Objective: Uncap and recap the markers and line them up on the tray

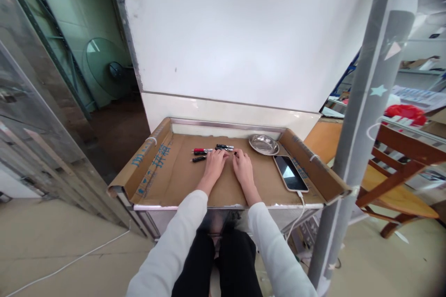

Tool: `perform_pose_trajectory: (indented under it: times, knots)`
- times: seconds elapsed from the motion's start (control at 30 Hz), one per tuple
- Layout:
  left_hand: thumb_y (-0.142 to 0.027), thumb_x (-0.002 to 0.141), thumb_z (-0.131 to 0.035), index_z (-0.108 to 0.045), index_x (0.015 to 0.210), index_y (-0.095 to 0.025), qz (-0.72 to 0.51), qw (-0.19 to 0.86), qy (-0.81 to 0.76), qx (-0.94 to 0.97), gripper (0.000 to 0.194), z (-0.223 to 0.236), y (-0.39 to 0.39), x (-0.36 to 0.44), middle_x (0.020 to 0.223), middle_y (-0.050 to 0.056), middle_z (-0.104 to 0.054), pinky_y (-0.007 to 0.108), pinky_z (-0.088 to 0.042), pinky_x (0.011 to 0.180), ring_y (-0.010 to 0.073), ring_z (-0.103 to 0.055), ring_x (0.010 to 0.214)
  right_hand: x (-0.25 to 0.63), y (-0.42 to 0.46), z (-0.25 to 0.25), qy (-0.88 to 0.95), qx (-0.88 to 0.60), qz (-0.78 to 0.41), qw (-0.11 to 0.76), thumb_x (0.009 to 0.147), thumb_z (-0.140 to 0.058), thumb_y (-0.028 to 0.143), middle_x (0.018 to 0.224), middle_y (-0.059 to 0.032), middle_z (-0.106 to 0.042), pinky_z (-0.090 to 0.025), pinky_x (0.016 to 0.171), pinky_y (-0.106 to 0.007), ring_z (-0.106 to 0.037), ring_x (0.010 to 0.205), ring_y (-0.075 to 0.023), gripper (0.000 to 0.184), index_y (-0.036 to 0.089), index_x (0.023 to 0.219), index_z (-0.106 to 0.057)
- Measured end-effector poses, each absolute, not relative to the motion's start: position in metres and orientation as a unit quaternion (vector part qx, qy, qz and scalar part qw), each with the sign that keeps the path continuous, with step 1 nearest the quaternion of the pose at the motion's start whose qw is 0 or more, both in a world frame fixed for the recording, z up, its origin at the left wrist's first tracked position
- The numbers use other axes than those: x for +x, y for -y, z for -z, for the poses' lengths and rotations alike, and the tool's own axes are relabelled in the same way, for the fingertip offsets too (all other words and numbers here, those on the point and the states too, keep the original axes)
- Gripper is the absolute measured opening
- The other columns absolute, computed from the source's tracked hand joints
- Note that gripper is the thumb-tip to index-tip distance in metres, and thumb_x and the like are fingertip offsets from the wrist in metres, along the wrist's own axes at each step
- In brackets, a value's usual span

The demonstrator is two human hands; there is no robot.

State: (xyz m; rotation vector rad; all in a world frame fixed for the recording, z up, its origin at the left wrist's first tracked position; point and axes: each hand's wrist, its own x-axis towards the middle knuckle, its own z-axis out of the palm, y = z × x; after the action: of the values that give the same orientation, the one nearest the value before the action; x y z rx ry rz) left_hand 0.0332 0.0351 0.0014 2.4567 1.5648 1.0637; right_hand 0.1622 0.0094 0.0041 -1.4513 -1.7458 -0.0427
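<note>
The person in front of me has both arms stretched forward, slanting inward so that they nearly meet. Pale long sleeves (170, 246) cover them down to the wrists, which are bare. The left hand (216, 163) lies back-upward, its fingers bent and its thumb side turned inward. The right hand (243, 166) mirrors it just beside, knuckles up, fingers bent, a narrow gap between the two. From here I can't tell how tightly the fingertips close. Below, the black-clad legs (238, 264) are side by side, slightly parted.
</note>
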Motion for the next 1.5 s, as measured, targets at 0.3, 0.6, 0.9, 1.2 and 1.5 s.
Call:
perform_pose_trajectory:
  times: [0.3, 0.6, 0.9, 1.2, 1.5]
  knots:
    - [-0.024, 0.088, -0.049, -0.058, 0.092, -0.021, -0.366, 0.039, -0.484, 0.794, 0.011, -0.004, -0.034, 0.034, 0.094, 0.002, -0.065, 0.034, -0.036, 0.081, 0.0207, -0.052, 0.09, 0.166, -0.013, 0.002, 0.673, -0.543, -0.093, 0.494, 0.091, -0.031, 0.026, 0.098, -0.0085, -0.062, -0.044, 0.081, -0.032, -0.059, 0.092, -0.0195, 0.02, 0.02, 0.099, -0.049]
    - [-0.024, 0.088, -0.048, -0.057, 0.093, -0.019, -0.373, 0.04, -0.455, 0.808, 0.012, -0.011, -0.029, 0.033, 0.094, 0.004, -0.063, 0.034, -0.038, 0.083, 0.0199, -0.052, 0.088, 0.164, -0.012, -0.001, 0.67, -0.542, -0.103, 0.497, 0.091, -0.03, 0.029, 0.1, -0.0086, -0.062, -0.044, 0.083, -0.033, -0.059, 0.093, -0.0194, 0.022, 0.02, 0.099, -0.049]
    - [-0.022, 0.088, -0.048, -0.056, 0.092, -0.019, -0.405, 0.078, -0.439, 0.798, 0.009, -0.015, -0.027, 0.033, 0.094, 0.003, -0.063, 0.034, -0.04, 0.084, 0.0183, -0.055, 0.089, 0.166, -0.011, -0.002, 0.662, -0.547, -0.085, 0.506, 0.092, -0.029, 0.029, 0.1, -0.0082, -0.061, -0.043, 0.081, -0.03, -0.058, 0.09, -0.018, 0.023, 0.02, 0.101, -0.048]
    - [-0.019, 0.089, -0.045, -0.051, 0.1, -0.019, -0.485, 0.175, -0.37, 0.773, 0.013, -0.006, -0.034, 0.036, 0.098, 0.004, -0.062, 0.032, -0.046, 0.087, 0.0148, -0.059, 0.092, 0.164, -0.011, -0.003, 0.69, -0.531, -0.101, 0.48, 0.092, -0.03, 0.03, 0.096, -0.0064, -0.063, -0.043, 0.078, -0.028, -0.059, 0.085, -0.0174, 0.024, 0.021, 0.102, -0.05]
    - [-0.013, 0.087, -0.045, -0.05, 0.096, -0.019, -0.502, 0.198, -0.347, 0.767, 0.012, -0.009, -0.034, 0.032, 0.1, 0.004, -0.058, 0.03, -0.048, 0.088, 0.0133, -0.058, 0.095, 0.17, -0.009, 0.0, 0.711, -0.52, -0.085, 0.467, 0.09, -0.039, 0.028, 0.092, -0.0035, -0.066, -0.043, 0.077, -0.028, -0.057, 0.08, -0.0168, 0.023, 0.023, 0.099, -0.06]
